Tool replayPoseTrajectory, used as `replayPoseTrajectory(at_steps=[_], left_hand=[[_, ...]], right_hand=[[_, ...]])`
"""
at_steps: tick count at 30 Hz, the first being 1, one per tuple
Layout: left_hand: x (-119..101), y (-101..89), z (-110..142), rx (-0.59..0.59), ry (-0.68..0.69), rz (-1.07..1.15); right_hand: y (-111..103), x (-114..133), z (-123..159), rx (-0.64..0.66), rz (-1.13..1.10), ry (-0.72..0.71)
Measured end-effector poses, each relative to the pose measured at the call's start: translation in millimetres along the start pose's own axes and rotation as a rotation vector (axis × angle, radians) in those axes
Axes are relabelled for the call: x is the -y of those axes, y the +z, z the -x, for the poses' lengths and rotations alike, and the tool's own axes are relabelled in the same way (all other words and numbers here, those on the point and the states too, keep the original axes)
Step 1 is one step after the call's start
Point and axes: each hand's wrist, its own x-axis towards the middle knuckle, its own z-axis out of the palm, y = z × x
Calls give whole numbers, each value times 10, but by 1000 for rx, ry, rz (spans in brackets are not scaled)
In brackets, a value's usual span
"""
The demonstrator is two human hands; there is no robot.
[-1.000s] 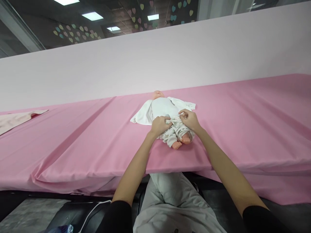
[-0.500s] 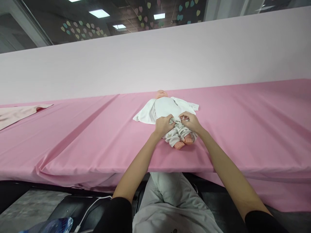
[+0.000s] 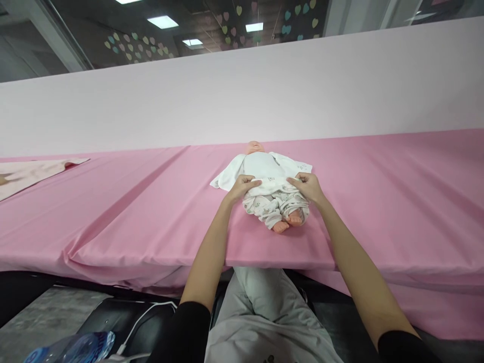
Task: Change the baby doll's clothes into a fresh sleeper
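Observation:
A baby doll point(image 3: 280, 227) lies on its back, head toward the wall and bare feet toward me. It wears a white top point(image 3: 260, 164) with the sleeves spread out to both sides. White patterned baby pants point(image 3: 278, 199) are bunched around its legs, with both feet sticking out of the cuffs. My left hand point(image 3: 242, 187) pinches the waistband at its left end. At the other end, my right hand point(image 3: 307, 186) grips the same waistband between thumb and fingers. The band is stretched wide across the doll's lower body.
A pink cloth point(image 3: 151, 217) covers the table up to the white wall point(image 3: 212, 101). On the far left lies a pale pink cloth point(image 3: 34, 174), with part of a hand on it. Below the table edge are a plastic bottle point(image 3: 81, 348), a white cable point(image 3: 139, 322) and a black chair point(image 3: 109, 322).
My hands have moved apart, the left one outward to the left and the right one slightly right. The waistband, gathered at the middle before, is now spread wide between them.

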Motion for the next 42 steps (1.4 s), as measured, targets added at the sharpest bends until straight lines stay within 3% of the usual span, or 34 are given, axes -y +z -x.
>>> replayPoseTrajectory(at_steps=[4, 7, 9, 12, 14, 16, 18, 22, 25, 28, 33, 36, 42], left_hand=[[164, -188, 27, 8, -103, 72], [288, -265, 40, 52, -196, 65], [332, -295, 42, 48, -212, 95], [319, -300, 33, -25, -164, 293], [273, -273, 19, -88, -104, 483], [226, -233, 3, -147, -45, 615], [204, -196, -14, -191, -30, 635], [279, -180, -45, -266, -85, 443], [362, -208, -73, -299, -82, 374], [401, -232, -111, -309, -73, 319], [490, -243, -199, -572, 11, -49], [573, -231, -295, -629, 3, -214], [633, -181, -570, -806, -93, -210]], right_hand=[[-4, -94, -5, 63, 80, 11], [-11, -165, -18, 98, 16, 69], [-29, -181, -32, 130, -127, 168], [-67, -136, -54, 98, -517, 310], [-81, -85, -66, 46, -743, 334], [-77, -52, -74, 18, -828, 342], [-59, -63, -77, -5, -808, 347], [-6, -225, -81, -48, -586, 326], [35, -371, -119, 26, -364, 323], [79, -428, -243, 74, -283, 297], [219, -370, -627, 76, -187, 176], [337, -390, -862, 92, -154, 131], [526, -544, -1091, -87, -29, 245]])
